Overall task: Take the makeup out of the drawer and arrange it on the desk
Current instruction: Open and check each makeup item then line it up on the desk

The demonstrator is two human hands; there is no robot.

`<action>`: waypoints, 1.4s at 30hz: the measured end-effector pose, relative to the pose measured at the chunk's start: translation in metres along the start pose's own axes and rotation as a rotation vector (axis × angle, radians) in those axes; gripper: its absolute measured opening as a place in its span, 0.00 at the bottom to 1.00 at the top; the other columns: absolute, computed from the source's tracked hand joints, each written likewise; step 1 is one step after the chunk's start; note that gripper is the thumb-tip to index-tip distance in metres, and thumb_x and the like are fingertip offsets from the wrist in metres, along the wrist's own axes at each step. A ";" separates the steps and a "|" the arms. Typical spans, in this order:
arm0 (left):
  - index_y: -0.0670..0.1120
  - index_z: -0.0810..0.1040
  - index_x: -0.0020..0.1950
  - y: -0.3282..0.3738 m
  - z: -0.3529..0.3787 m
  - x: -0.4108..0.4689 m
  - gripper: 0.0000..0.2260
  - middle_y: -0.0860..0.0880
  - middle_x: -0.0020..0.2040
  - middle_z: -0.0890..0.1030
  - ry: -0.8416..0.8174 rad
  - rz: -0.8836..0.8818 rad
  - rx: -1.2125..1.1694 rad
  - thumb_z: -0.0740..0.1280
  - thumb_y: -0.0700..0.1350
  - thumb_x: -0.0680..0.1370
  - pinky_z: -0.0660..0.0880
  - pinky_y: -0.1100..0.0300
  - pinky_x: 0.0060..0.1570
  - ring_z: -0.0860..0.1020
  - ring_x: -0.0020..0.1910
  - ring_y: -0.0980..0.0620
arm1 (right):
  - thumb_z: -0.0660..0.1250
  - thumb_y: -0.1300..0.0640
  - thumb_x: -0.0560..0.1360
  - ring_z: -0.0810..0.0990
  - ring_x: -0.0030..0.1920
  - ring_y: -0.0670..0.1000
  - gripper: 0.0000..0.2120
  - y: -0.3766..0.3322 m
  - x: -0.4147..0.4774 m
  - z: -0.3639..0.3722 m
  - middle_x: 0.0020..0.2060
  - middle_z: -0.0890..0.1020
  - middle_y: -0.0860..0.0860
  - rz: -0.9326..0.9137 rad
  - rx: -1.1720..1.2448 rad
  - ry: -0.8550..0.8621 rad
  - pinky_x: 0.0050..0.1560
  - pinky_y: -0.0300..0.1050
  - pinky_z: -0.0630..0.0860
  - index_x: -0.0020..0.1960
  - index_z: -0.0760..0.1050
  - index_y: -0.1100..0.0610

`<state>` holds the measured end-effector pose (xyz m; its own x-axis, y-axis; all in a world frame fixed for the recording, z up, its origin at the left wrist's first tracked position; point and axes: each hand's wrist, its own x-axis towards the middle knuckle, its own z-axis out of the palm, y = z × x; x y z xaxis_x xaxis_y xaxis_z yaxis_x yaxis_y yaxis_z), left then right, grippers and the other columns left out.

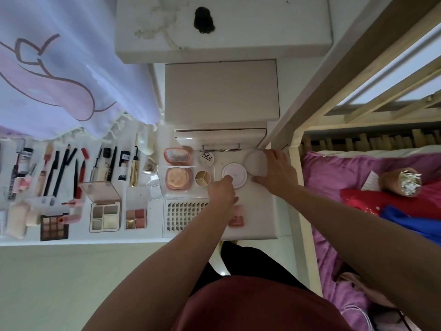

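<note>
Left grip: the left hand (222,193) is curling its fingers at the near rim of the round white compact (235,174); pinching or only touching, I cannot tell.
Right grip: the right hand (276,173) is spanning and holding the pale round lid (255,161), fingers wide.
Makeup: it is lying in rows across the worktop (257,211), with the compact near the right end.
Risk: the lid is sitting close to the worktop's right edge, so a slipping grip could be sending it toward the bed (334,177). The left forearm is crossing the lash tray (183,211) and may nudge it.
</note>
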<state>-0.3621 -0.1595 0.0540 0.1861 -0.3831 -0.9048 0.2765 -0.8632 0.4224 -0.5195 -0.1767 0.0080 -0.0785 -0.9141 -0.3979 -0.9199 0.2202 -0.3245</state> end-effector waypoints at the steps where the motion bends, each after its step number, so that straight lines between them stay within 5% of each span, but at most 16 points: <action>1: 0.43 0.70 0.39 -0.001 -0.005 -0.002 0.07 0.46 0.34 0.68 -0.014 0.040 0.038 0.63 0.39 0.78 0.70 0.57 0.34 0.68 0.32 0.49 | 0.75 0.48 0.69 0.65 0.69 0.56 0.37 0.002 -0.005 0.000 0.68 0.68 0.54 -0.018 -0.002 0.030 0.58 0.53 0.72 0.72 0.64 0.56; 4: 0.42 0.74 0.42 -0.005 -0.030 -0.003 0.05 0.45 0.37 0.74 -0.034 0.173 0.188 0.62 0.38 0.78 0.69 0.58 0.32 0.72 0.35 0.49 | 0.71 0.50 0.73 0.69 0.66 0.55 0.27 0.001 -0.026 0.001 0.64 0.71 0.54 -0.115 -0.003 0.115 0.54 0.51 0.75 0.69 0.69 0.56; 7: 0.41 0.77 0.44 -0.006 -0.056 -0.001 0.05 0.43 0.38 0.78 -0.007 0.254 0.294 0.62 0.39 0.77 0.70 0.58 0.32 0.75 0.35 0.48 | 0.69 0.48 0.74 0.71 0.63 0.52 0.21 -0.002 -0.049 0.011 0.61 0.73 0.50 -0.221 -0.016 -0.009 0.54 0.49 0.74 0.65 0.73 0.54; 14: 0.41 0.79 0.42 -0.002 -0.096 -0.002 0.07 0.45 0.37 0.82 0.057 0.314 0.428 0.62 0.40 0.76 0.74 0.55 0.37 0.79 0.32 0.51 | 0.70 0.40 0.69 0.64 0.67 0.52 0.41 -0.024 -0.075 0.036 0.68 0.63 0.49 -0.428 -0.282 -0.377 0.57 0.51 0.76 0.77 0.56 0.46; 19: 0.42 0.79 0.44 -0.003 -0.108 -0.004 0.06 0.45 0.39 0.83 0.064 0.327 0.455 0.63 0.41 0.76 0.76 0.55 0.38 0.79 0.35 0.50 | 0.68 0.42 0.70 0.67 0.61 0.54 0.33 -0.035 -0.075 0.048 0.62 0.66 0.52 -0.452 -0.410 -0.311 0.51 0.50 0.76 0.71 0.63 0.50; 27: 0.39 0.80 0.46 0.005 -0.122 -0.010 0.04 0.43 0.40 0.83 -0.065 0.261 0.356 0.66 0.39 0.77 0.76 0.57 0.37 0.79 0.36 0.50 | 0.72 0.40 0.63 0.73 0.54 0.49 0.31 -0.035 -0.066 0.023 0.54 0.72 0.47 -0.288 0.035 -0.239 0.52 0.44 0.71 0.62 0.71 0.49; 33: 0.37 0.80 0.50 0.026 -0.115 -0.025 0.09 0.40 0.45 0.85 -0.316 0.179 0.234 0.69 0.43 0.77 0.77 0.57 0.38 0.81 0.39 0.48 | 0.75 0.43 0.61 0.77 0.50 0.45 0.29 -0.058 -0.072 -0.025 0.51 0.76 0.44 -0.352 0.463 -0.158 0.46 0.40 0.78 0.60 0.76 0.50; 38: 0.40 0.80 0.50 0.043 -0.108 -0.036 0.10 0.44 0.42 0.84 -0.474 0.179 0.181 0.69 0.47 0.77 0.71 0.61 0.33 0.78 0.34 0.52 | 0.80 0.55 0.64 0.79 0.50 0.42 0.23 -0.079 -0.074 -0.051 0.50 0.79 0.43 -0.412 0.585 -0.086 0.43 0.36 0.78 0.57 0.77 0.52; 42: 0.44 0.81 0.47 0.050 -0.110 -0.043 0.09 0.47 0.39 0.82 -0.565 0.201 0.165 0.68 0.49 0.77 0.68 0.62 0.32 0.75 0.35 0.53 | 0.77 0.44 0.62 0.78 0.50 0.42 0.24 -0.089 -0.074 -0.059 0.49 0.80 0.42 -0.462 0.553 -0.069 0.43 0.38 0.78 0.53 0.77 0.51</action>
<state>-0.2523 -0.1498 0.1203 -0.3208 -0.6189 -0.7169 0.1298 -0.7785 0.6140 -0.4548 -0.1489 0.1167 0.3127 -0.9359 -0.1620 -0.5227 -0.0272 -0.8521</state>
